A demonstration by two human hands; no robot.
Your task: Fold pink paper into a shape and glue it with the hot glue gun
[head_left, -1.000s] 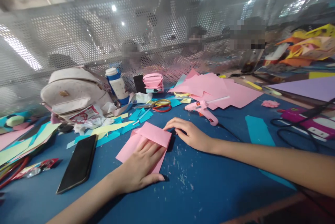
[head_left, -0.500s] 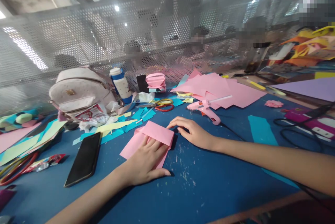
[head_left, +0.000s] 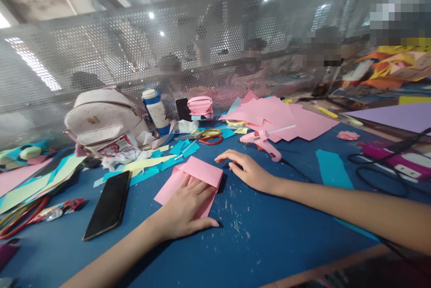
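Observation:
On the blue table lies a folded pink paper (head_left: 205, 168), its upper flap bent over. My left hand (head_left: 185, 207) rests flat on it, fingertips tucked beneath the flap and thumb stretched out to the side. To the right of the paper is my right hand (head_left: 252, 172), holding nothing, its fingers loosely curved and the index fingertip close to the paper's top right corner. Behind that hand a pink glue gun (head_left: 264, 139) lies with its nozzle up to the right and its cord running under my right forearm.
A black phone (head_left: 107, 205) lies left of my left hand. Blue and yellow paper scraps (head_left: 151, 162), scissors (head_left: 198, 134), a backpack (head_left: 104, 117) and a bottle (head_left: 156, 111) stand or lie behind. Pink sheets (head_left: 289, 115) are stacked at the back; a purple power strip (head_left: 390, 158) sits right.
The view has turned very slightly to the right. My hands and the pink paper have hardly moved.

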